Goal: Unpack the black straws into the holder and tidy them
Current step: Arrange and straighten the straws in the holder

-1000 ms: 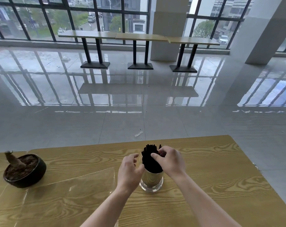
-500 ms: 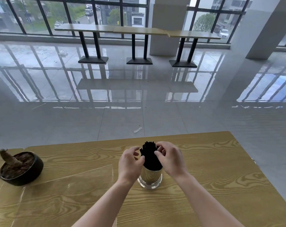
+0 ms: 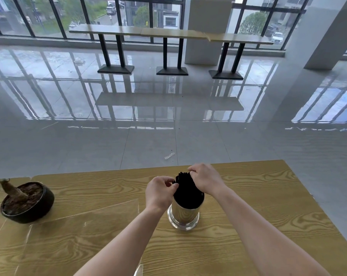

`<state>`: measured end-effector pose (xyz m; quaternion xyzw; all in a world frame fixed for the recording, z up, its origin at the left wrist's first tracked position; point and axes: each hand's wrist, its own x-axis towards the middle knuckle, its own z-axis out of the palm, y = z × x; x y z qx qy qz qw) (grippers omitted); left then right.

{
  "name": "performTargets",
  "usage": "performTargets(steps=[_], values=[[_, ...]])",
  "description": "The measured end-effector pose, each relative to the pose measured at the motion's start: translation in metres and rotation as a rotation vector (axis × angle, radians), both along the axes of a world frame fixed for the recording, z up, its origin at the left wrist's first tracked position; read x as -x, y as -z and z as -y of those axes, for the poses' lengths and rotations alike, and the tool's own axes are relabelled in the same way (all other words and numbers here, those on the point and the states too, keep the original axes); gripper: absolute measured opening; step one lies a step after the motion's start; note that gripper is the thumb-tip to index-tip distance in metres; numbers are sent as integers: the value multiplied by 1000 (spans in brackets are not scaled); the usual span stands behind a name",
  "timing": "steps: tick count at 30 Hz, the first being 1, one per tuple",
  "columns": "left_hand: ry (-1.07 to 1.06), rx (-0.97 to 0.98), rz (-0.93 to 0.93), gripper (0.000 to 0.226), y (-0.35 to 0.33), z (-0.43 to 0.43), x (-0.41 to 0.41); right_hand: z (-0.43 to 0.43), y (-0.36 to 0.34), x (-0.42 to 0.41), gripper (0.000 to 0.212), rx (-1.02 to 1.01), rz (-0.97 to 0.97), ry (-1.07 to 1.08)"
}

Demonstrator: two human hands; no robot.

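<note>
Straws [image 3: 186, 189] stand as a tight black bundle in the holder [image 3: 185, 214], leaning a little toward 11 o'clock, their tops well above the rim. The holder sits mid-surface [image 3: 254, 198], near the far edge.

The left hand [image 3: 160, 191] comes in from 9 o'clock, its curled fingers [image 3: 173, 185] pinching the side of the bundle. The right hand [image 3: 206, 179] reaches over from 2 o'clock, its fingers [image 3: 191, 169] curled on the straw tops. Both hands grip straws, and neither holds the holder itself.

The risk is tipping. The holder looks narrow and top-heavy, and a sideways squeeze or tug high on the bundle could lever it over and spill straws toward the floor at 12 o'clock. Uneven pressing could also bend straws or pop a few out. A clear sheet [image 3: 93, 224] lies at 8 o'clock, and the holder might slide if it were shoved onto that. A pot [image 3: 32, 213] sits well apart at 9 o'clock.
</note>
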<state>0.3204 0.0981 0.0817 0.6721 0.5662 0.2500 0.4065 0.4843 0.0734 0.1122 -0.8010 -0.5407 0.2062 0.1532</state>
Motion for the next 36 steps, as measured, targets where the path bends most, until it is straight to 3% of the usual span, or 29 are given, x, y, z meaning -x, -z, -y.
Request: performTargets(steps=[11, 23, 28, 36], values=[[19, 56, 99, 10, 6, -2, -5, -3, 3, -7, 17, -62, -51, 56], [-21, 35, 166, 18, 5, 0, -1, 1, 8, -8, 15, -90, -147, 8], [-35, 18, 207, 3, 2, -1, 0, 5, 6, -8, 15, -236, -245, 125], [-59, -14, 299, 5, -13, -1, 1, 13, -9, -1, 11, -438, -293, 114]])
